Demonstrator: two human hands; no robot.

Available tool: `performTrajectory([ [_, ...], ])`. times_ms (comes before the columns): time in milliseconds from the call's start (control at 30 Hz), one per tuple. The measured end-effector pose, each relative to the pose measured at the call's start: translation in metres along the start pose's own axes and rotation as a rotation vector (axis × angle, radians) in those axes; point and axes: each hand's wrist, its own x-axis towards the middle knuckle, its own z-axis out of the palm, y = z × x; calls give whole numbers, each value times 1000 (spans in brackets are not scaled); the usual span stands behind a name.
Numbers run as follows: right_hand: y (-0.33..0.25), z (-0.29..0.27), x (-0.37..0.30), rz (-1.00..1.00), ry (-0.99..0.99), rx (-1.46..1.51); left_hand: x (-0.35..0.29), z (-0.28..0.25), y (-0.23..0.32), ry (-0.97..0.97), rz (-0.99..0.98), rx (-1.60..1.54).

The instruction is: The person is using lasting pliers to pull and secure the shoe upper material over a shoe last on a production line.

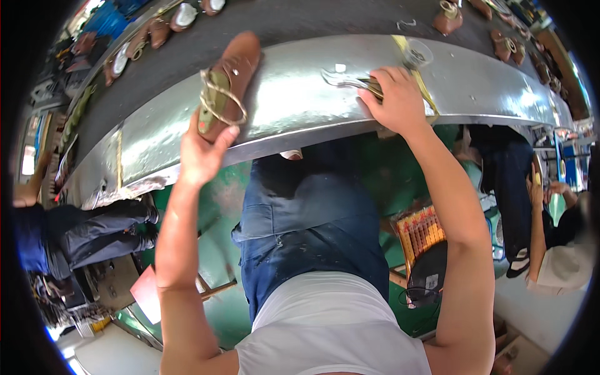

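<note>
My left hand [206, 147] is closed round the heel end of a brown shoe [242, 62], whose toe points away from me. A pale cord loops out over the shoe's opening and its olive-green lining. Over the metal-covered bench edge [294, 81], my right hand [397, 100] is wrapped round the handles of a pair of pliers [340, 79]. Their bright metal jaws point left, toward the shoe. Beside the jaws lies a small white scrap [340, 67].
Behind the metal strip runs a dark belt [312, 22] with brown shoes [158, 32] along its far side. A clear round dish [417, 55] sits by yellow tape. Other people stand at left and right; a beaded seat cover [422, 234] is below my right arm.
</note>
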Motion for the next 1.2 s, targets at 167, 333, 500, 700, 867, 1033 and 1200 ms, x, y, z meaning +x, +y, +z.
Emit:
performTrajectory([
  [167,6,0,-4,-9,33,52,119,41,-33,62,52,293],
  [333,6,0,-2,-40,52,74,209,72,-28,-34,-205,694],
  [500,5,-4,-3,-24,56,82,215,83,-23,-92,-438,757],
  [700,0,-9,-9,-183,163,-20,100,67,-30,-91,79,899],
  [867,-41,-19,-74,-282,51,36,-37,26,1,-170,203,570],
  [1033,-40,2,-238,43,-362,405,-204,9,-63,9,154,357],
  [1200,-47,-2,-280,720,-987,769,-281,16,-91,-117,-298,282],
])
